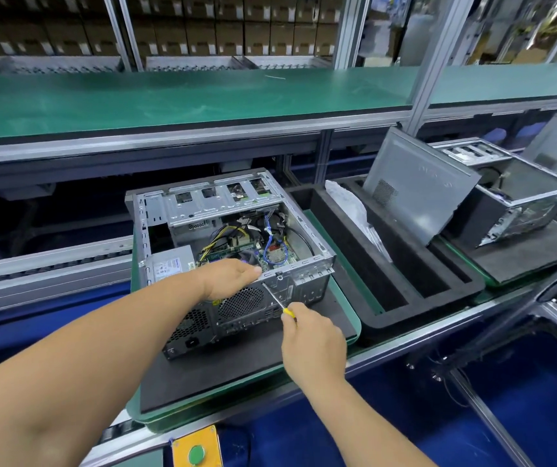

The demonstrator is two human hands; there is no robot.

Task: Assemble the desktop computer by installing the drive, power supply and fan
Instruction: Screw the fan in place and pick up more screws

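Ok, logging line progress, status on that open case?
Left hand steadying case rear edge. Right hand holds screwdriver, tip at rear panel. Nothing blocking.

The case (236,251) sits on a pallet (236,375) before me — my left hand (228,279) on its near rim, my right hand (312,342) just before it. Right of it a foam tray (405,298), then another case (513,203).
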